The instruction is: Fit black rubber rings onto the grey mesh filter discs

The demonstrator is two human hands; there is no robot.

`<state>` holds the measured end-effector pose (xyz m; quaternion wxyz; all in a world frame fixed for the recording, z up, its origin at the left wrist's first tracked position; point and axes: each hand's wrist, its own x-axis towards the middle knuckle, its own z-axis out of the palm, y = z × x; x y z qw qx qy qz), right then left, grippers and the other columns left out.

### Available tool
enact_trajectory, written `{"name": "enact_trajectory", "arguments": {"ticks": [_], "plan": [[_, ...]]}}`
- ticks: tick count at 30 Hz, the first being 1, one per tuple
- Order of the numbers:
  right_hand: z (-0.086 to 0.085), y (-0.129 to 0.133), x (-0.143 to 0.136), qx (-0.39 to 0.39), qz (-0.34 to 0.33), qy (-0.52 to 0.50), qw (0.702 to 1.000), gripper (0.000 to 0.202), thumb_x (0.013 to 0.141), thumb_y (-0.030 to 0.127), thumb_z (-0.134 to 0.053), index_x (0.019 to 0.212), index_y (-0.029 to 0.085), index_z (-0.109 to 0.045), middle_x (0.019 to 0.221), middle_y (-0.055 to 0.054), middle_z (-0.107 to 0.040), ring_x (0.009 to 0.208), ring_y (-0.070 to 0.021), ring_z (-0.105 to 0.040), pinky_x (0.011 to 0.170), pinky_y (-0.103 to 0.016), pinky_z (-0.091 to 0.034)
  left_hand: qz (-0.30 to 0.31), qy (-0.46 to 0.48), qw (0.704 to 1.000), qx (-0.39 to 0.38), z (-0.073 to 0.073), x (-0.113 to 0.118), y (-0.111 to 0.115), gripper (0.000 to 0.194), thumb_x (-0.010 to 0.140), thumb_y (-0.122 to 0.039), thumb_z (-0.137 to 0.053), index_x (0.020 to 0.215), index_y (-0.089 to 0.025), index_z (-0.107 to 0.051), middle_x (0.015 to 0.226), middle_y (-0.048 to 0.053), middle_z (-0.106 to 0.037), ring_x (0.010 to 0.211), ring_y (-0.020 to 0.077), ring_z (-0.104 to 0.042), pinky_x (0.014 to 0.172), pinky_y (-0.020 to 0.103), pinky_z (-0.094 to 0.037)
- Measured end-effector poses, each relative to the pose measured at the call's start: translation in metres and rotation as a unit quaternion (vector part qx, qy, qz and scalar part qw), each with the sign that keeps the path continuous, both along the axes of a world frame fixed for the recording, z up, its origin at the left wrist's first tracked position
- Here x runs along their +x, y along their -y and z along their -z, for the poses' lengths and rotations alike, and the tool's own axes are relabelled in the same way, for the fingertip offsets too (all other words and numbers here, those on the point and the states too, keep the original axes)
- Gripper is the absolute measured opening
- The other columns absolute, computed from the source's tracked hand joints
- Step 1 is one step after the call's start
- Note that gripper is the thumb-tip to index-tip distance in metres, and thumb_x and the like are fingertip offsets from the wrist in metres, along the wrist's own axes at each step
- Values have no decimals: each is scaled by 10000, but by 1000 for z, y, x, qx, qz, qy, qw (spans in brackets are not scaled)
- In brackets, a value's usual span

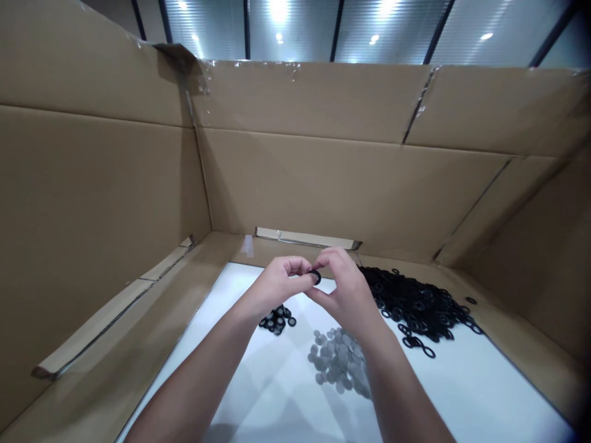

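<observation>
A small black ring (316, 277) is pinched between my two hands, above the white board. My left hand (285, 282) grips its left side with thumb and fingers closed. On its other side, the fingertips of my right hand (340, 288) close on the same ring. Whether a disc sits inside the ring is too small to tell. Below my left wrist lies a small pile of black rings with grey centres (277, 320). Grey translucent discs (339, 360) are heaped below my right hand, partly hidden by my right forearm.
A large heap of black rings (415, 304) spreads to the right, with several strays at its edges. Tall cardboard walls (305, 178) enclose the white board (258, 394) at the left, back and right. A folded cardboard strip (307, 238) runs along the back wall's foot.
</observation>
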<state>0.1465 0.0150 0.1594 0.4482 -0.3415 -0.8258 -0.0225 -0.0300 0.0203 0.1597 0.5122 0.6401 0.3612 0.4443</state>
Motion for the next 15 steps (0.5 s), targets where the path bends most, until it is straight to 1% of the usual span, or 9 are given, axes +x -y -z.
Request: {"name": "enact_trajectory", "arguments": {"ticks": [2,4,6,8,9,11,13,15], "plan": [[-1,0,2,-27,-32,16,999,309,866,232,-725,1136,255,-576,1099,-75,-616,994,-244,-622,853,-416,-528,3,10,1000,-1,0,0,0,129,804,-270,-666,755,-158,-623,755,-7,-554,751,124,-506,706,253,-387],[-2,-1,6,-42,-65,30,997,329,896,232,-701,1199,291,-590,1168,-71,-605,1037,-234,-621,886,-406,-525,11,18,1000,-4,0,-1,0,105,807,-259,-659,794,-156,-646,786,3,-581,773,131,-528,728,259,-401],[-2,-3,8,-37,-74,26,996,262,918,205,-667,1159,295,-616,1144,-60,-606,1030,-221,-620,869,-383,-522,20,18,1000,-10,0,-2,-1,120,814,-274,-663,815,-154,-658,791,5,-591,776,132,-540,746,265,-407],[0,-5,7,-27,-60,6,998,193,905,177,-667,1065,265,-607,1065,-49,-610,983,-213,-616,836,-368,-514,23,14,1000,-13,1,-2,-2,152,821,-303,-670,798,-155,-648,769,-2,-581,757,128,-534,745,267,-400],[1,-5,5,-24,-48,-5,999,186,888,166,-678,1023,253,-585,1024,-43,-608,955,-212,-612,820,-365,-509,21,11,1000,-12,1,-2,-2,170,821,-316,-673,777,-156,-636,751,-7,-569,743,125,-524,735,265,-392],[2,-7,3,-22,-34,-22,999,235,848,172,-716,983,244,-539,980,-33,-599,915,-212,-605,800,-365,-505,13,5,1000,-7,1,-1,-2,196,815,-319,-677,730,-157,-606,718,-17,-539,718,119,-496,708,258,-370],[2,-7,5,-32,-47,-23,998,312,825,213,-755,1048,248,-539,1029,-42,-597,939,-215,-607,822,-370,-514,6,6,1000,-7,1,-1,-2,198,804,-306,-680,709,-159,-588,700,-25,-514,703,114,-475,687,252,-351],[1,-7,8,-42,-78,-13,996,355,847,247,-751,1149,263,-564,1130,-61,-591,1032,-221,-610,883,-378,-519,9,12,1000,-10,0,-2,-1,190,804,-308,-682,726,-159,-594,712,-23,-518,710,115,-479,696,254,-357]]}}
